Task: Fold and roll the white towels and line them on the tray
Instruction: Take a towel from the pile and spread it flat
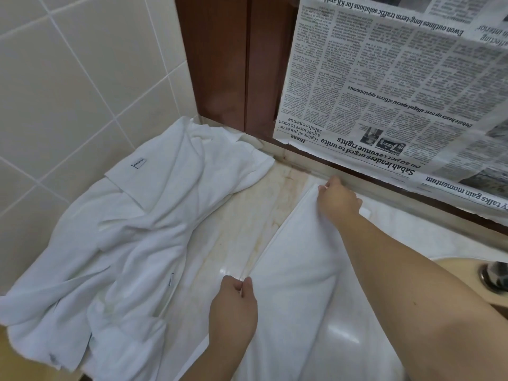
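A white towel (299, 259) lies spread on the marble counter (242, 215), its left hem running from near me to the far wall. My left hand (233, 306) pinches that hem at the near corner. At the far corner, close to the wooden ledge, my right hand (336, 200) pinches the same edge. A heap of other crumpled white towels (132, 237) lies to the left, against the tiled wall. No tray is in view.
Newspaper sheets (384, 92) cover the mirror above the counter. A wooden frame (233, 64) stands behind the heap. At the right edge are a sink rim (461, 266) and a metal tap base (494, 276).
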Demonstrator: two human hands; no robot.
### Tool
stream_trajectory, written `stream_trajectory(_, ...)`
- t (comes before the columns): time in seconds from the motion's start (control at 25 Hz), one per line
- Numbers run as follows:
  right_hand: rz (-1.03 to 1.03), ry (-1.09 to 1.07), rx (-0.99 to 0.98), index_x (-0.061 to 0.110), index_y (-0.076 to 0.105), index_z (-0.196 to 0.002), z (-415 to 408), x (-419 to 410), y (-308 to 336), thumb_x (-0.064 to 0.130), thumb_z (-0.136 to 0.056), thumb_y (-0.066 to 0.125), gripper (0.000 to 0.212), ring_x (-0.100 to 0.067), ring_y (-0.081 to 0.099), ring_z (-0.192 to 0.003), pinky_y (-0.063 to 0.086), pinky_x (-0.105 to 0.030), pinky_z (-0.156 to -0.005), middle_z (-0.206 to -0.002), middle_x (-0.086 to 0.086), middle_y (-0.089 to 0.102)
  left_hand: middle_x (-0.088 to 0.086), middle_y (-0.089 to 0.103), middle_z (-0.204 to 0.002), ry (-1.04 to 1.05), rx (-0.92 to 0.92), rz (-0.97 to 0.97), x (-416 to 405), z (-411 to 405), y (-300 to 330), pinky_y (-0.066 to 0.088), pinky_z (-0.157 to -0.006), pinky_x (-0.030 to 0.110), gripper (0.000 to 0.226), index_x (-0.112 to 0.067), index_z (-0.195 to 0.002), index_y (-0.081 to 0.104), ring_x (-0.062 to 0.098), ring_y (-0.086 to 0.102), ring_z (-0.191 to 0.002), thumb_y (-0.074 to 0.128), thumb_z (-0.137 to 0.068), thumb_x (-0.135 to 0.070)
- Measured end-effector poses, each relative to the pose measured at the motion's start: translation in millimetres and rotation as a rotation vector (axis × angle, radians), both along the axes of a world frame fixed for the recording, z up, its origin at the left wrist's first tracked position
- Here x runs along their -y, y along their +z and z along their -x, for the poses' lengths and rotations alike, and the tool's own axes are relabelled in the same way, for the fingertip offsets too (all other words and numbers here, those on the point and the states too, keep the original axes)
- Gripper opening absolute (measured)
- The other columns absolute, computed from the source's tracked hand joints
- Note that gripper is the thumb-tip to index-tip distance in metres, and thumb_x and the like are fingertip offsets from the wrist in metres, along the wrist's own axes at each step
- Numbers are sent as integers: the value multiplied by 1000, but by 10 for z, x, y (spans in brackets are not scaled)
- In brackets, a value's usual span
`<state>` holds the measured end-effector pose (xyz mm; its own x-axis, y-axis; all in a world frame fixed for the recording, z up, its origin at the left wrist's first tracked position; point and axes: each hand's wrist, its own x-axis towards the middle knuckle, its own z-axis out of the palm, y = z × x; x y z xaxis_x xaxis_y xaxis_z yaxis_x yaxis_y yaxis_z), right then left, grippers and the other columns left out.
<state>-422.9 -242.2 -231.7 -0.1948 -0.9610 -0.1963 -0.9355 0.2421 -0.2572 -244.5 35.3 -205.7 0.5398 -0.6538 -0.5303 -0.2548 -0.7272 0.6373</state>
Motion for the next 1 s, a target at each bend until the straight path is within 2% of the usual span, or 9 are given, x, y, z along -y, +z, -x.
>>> stream_trajectory(0.16,133,-1,11,27,47,-104,-34,-104,-44,35,-108,43,10,-35,52,-100,29,-44,-85,-104,-9,56,-3,66,-76,-14,13,-6,2,-3,16,39,-57,21,29,-17,-91,53,10,61,-70,49,-106,-41)
stream_trajectory(0.24,198,27,2,29,54,-100,-55,-147,-41,25,-105,48,8,-34,48,-102,27,-43,-83,-103,-6,47,-3,66,-75,-21,13,-10,13,-5,22,38,-55,22,28,-18,-90,53,10,61,-69,49,-106,-41)
stream_trajectory(0.36,329,205,-255,20,66,-94,-47,-159,-4,7,-93,57,16,-31,42,-101,26,-41,-80,-99,-6,44,-3,66,-75,-39,23,-8,-5,-2,28,43,-59,25,29,-19,-90,52,10,62,-69,50,-106,-44)
stream_trajectory(0.4,315,279,-320,15,68,-96,-39,-150,8,4,-91,57,17,-32,43,-101,29,-40,-79,-99,-8,48,-4,65,-74,-57,36,-2,-19,1,33,46,-61,26,30,-20,-90,52,9,62,-69,50,-106,-46)
stream_trajectory(0.48,213,362,-318,4,69,-103,-32,-150,16,0,-92,51,21,-33,47,-104,34,-38,-76,-105,-12,53,-5,65,-71,-115,62,1,-74,8,53,47,-63,27,33,-23,-89,51,7,61,-67,51,-103,-53)
stream_trajectory(0.64,131,321,-270,5,64,-115,-50,-227,59,18,-106,43,26,-33,49,-113,44,-36,-75,-122,-14,49,-6,61,-67,-254,52,-2,-274,0,115,41,-56,24,43,-29,-85,48,5,58,-60,56,-92,-71)
stream_trajectory(0.76,69,350,-328,9,65,-121,-105,-214,100,25,-108,43,30,-33,48,-120,51,-39,-84,-129,-14,47,-11,58,-67,-348,23,31,-518,-58,162,36,-53,18,42,-32,-81,47,1,54,-58,63,-88,-70)
stream_trajectory(0.88,51,285,-264,4,65,-123,-111,-174,95,41,-110,38,47,-32,45,-126,49,-41,-86,-137,-15,46,-10,62,-71,-376,2,25,-824,-201,172,43,-61,17,36,-31,-82,52,-3,58,-66,67,-90,-62)
stream_trajectory(1.0,23,331,-340,8,62,-127,-82,-167,22,40,-111,31,48,-32,43,-124,45,-39,-80,-135,-15,48,-13,73,-78,-317,-68,-24,-1153,-427,213,50,-71,16,29,-30,-86,58,-2,65,-73,71,-89,-56)
